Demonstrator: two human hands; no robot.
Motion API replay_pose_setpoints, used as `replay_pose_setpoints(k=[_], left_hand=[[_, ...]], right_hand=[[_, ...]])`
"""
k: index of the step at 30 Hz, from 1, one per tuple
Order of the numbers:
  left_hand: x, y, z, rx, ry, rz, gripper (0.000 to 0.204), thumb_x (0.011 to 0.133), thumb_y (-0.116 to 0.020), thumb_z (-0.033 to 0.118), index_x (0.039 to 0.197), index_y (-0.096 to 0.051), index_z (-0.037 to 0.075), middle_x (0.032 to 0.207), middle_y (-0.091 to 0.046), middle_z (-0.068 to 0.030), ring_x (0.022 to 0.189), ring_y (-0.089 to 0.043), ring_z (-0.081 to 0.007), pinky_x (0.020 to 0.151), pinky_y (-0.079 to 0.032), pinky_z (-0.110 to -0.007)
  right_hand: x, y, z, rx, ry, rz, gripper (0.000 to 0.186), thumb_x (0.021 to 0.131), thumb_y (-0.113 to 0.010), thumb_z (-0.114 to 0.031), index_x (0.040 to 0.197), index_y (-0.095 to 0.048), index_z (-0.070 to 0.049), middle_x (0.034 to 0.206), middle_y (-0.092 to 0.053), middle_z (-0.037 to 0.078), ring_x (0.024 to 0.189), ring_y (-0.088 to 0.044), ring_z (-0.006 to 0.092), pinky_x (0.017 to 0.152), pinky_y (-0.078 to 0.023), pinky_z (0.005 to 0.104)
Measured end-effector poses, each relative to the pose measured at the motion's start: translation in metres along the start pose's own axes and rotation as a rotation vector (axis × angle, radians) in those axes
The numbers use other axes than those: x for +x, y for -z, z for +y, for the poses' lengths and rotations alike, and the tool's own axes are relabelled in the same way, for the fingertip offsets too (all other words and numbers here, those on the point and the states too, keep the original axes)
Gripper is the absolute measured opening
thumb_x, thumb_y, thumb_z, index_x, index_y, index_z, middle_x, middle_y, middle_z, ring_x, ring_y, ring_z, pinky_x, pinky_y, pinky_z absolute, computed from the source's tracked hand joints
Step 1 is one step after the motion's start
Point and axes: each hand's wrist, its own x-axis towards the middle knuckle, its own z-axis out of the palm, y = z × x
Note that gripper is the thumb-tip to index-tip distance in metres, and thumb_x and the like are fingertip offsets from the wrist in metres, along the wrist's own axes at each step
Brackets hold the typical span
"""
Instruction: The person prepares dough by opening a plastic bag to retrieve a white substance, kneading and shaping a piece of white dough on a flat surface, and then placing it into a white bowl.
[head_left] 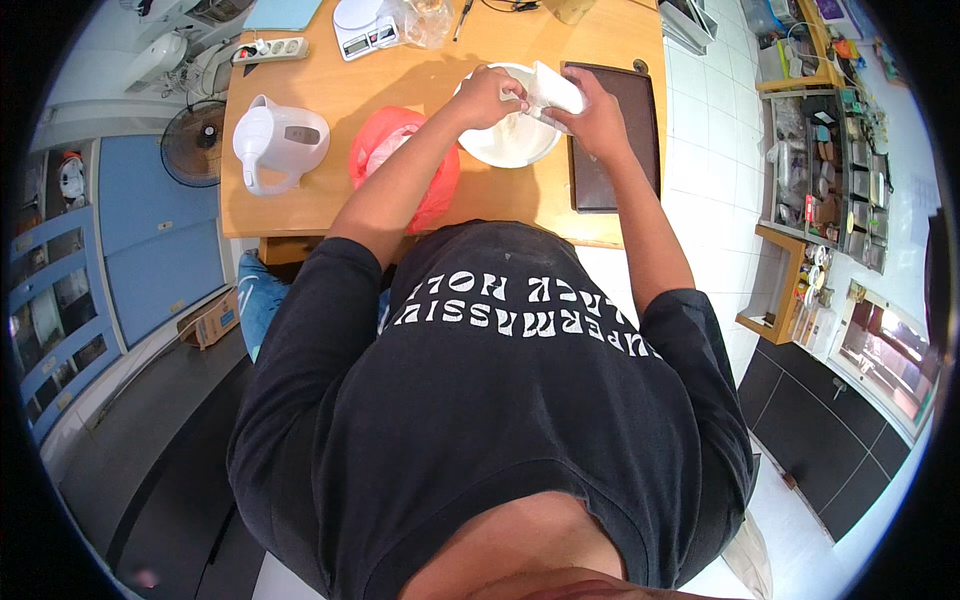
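Note:
A white bowl [520,160] stands near the far side of the wooden table, with pale powdery stuff visible inside. Over its right part, a smooth white packet or small tub [558,88] is tilted, its lower end toward the bowl; its exact kind is unclear. My right hand [597,118] wraps round it from the right. My left hand [488,98] reaches over the bowl from the left, thumb and fingertips pinched together at the packet's near left edge. A red plastic bag [437,190] with whitish contents lies beside my left forearm.
A white electric kettle [290,140] stands at the table's left. A dark brown tray [612,180] lies to the right. Farther back are a white kitchen scale [362,28], a clear plastic bag [425,22], and a power strip [285,48]. Shelves [825,170] line the right wall.

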Motion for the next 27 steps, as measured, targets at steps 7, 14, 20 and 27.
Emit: replay_pose_setpoints(k=[7,14,20,27], left_hand=[[0.001,-0.001,0.002,-0.003,0.013,-0.053,0.029,0.085,-0.08,0.039,0.106,-0.077,0.019,0.118,-0.066,-0.009,0.123,-0.051,-0.0357,0.105,-0.043,-0.048],[0.005,-0.005,0.0,0.08,0.005,-0.108,0.034,0.087,-0.078,0.041,0.112,-0.077,0.018,0.124,-0.065,-0.0094,0.125,-0.051,-0.0349,0.108,-0.043,-0.048],[0.008,-0.007,-0.004,0.083,-0.002,-0.136,0.034,0.089,-0.076,0.04,0.112,-0.076,0.015,0.123,-0.065,-0.0102,0.123,-0.052,-0.0338,0.106,-0.044,-0.045],[0.007,-0.018,-0.012,0.091,-0.036,-0.103,0.032,0.09,-0.074,0.037,0.111,-0.074,0.013,0.122,-0.062,-0.0098,0.124,-0.049,-0.034,0.104,-0.043,-0.051]], right_hand=[[-0.003,0.005,-0.002,0.051,-0.055,0.026,0.071,0.075,-0.09,-0.019,0.137,-0.057,-0.009,0.116,-0.073,0.02,0.11,-0.071,0.034,0.093,-0.055,0.0409],[-0.006,0.002,0.005,0.013,-0.003,0.056,0.071,0.074,-0.09,-0.023,0.136,-0.057,-0.01,0.112,-0.074,0.022,0.106,-0.071,0.038,0.089,-0.056,0.0433],[-0.006,0.003,0.006,0.021,-0.007,0.077,0.07,0.074,-0.09,-0.022,0.134,-0.057,-0.008,0.111,-0.074,0.022,0.106,-0.072,0.0381,0.089,-0.056,0.0427],[-0.009,-0.001,0.001,0.057,-0.007,0.066,0.066,0.074,-0.09,-0.021,0.131,-0.059,-0.009,0.109,-0.074,0.022,0.104,-0.072,0.0377,0.088,-0.056,0.0427]])
